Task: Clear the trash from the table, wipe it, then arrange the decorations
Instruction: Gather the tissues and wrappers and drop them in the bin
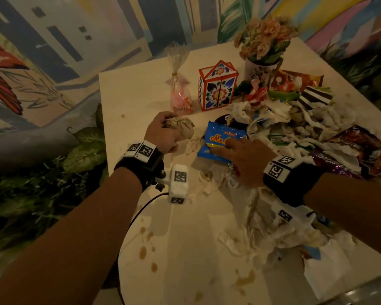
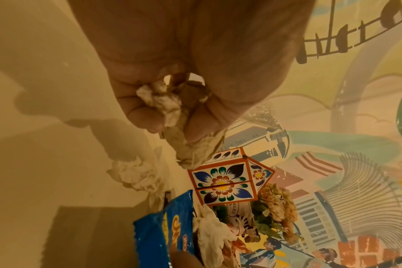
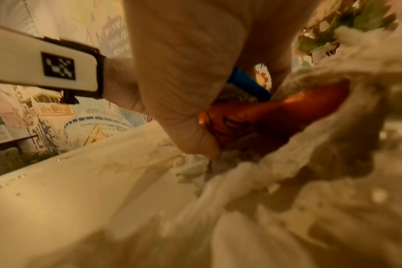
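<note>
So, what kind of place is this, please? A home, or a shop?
Probably a themed café or event room, not a home. The wall mural shows painted buildings and a ship, and the white table carries a flower vase and a floral lantern box amid snack litter.

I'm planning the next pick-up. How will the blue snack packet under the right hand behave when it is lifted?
The blue snack packet looks like thin glossy film, so probably light, floppy and a bit slippery. The right hand lies on it with straight fingers; a pinch at its crimped edge would likely hold better.
</note>
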A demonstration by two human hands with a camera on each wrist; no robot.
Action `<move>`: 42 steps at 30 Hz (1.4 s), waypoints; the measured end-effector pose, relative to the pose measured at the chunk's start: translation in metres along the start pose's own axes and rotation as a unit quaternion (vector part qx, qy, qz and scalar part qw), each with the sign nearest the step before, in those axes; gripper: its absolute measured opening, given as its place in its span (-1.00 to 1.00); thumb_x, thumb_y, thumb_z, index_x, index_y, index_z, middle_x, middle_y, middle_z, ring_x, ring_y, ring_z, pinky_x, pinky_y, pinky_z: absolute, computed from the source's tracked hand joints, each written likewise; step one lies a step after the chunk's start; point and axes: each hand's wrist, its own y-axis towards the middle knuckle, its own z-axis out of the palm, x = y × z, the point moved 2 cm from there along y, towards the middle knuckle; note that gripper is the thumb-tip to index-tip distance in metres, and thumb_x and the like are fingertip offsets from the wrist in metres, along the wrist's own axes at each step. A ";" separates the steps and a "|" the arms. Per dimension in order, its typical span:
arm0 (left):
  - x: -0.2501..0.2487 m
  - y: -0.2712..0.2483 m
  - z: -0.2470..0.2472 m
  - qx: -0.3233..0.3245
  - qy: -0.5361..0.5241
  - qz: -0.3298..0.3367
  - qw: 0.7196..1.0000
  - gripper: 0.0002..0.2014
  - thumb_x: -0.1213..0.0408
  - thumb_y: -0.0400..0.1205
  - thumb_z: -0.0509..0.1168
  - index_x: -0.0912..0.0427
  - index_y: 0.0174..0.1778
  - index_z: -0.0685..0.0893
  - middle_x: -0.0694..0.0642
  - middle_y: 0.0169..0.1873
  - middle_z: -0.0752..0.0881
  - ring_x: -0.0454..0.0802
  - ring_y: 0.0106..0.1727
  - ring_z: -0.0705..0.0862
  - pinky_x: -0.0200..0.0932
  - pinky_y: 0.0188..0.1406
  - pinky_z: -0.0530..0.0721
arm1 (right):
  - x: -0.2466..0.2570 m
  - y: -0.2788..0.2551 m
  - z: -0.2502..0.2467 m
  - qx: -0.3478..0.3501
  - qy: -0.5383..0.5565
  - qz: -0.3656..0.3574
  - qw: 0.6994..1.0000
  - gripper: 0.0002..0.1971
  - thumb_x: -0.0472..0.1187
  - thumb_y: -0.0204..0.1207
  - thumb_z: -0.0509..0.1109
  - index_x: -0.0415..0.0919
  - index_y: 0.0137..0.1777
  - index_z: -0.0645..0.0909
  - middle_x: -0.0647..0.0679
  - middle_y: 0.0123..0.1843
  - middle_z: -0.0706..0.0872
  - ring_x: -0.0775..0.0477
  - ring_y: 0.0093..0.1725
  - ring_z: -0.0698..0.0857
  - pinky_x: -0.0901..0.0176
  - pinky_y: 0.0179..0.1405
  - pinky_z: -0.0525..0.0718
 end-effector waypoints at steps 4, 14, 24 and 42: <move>0.003 -0.005 -0.003 0.000 0.000 0.000 1.000 -0.53 0.64 0.45 0.24 0.00 0.12 0.58 0.17 0.08 0.61 0.10 -0.33 0.54 -0.16 -0.52 0.53 | 0.005 0.005 0.004 -0.020 -0.025 0.003 0.999 -0.19 0.01 0.51 0.32 0.17 0.63 -0.12 -0.10 0.39 0.49 -0.21 0.28 0.55 -0.15 0.29 0.40; -0.003 -0.017 -0.007 0.020 0.050 0.031 0.998 -0.53 0.68 0.45 0.25 0.01 0.09 0.57 0.06 -0.12 0.60 0.10 -0.42 0.50 -0.13 -0.49 0.54 | 0.002 0.007 -0.035 -0.221 0.095 0.102 0.965 -0.46 -0.08 0.21 0.53 -0.10 0.24 0.58 -0.18 -0.02 0.74 -0.30 0.08 0.63 -0.28 0.26 0.37; -0.002 -0.028 -0.012 0.006 0.041 0.054 0.998 -0.54 0.72 0.41 0.19 0.08 0.05 0.55 0.17 -0.27 0.61 0.06 -0.48 0.44 -0.21 -0.56 0.41 | -0.019 0.007 -0.042 -0.139 0.259 0.144 0.945 -0.49 -0.24 0.46 0.39 -0.10 0.42 0.42 -0.18 0.30 0.57 -0.26 0.27 0.55 -0.13 0.22 0.59; 0.041 -0.036 -0.011 0.013 0.054 0.081 0.995 -0.52 0.55 0.23 0.35 0.03 0.00 0.52 0.11 -0.20 0.64 0.01 -0.27 0.61 -0.27 -0.60 0.50 | 0.067 -0.070 0.013 0.028 0.043 -0.160 0.986 0.03 0.70 -0.08 0.17 0.38 0.49 0.24 -0.20 0.69 0.01 -0.39 0.60 0.23 -0.48 0.39 0.35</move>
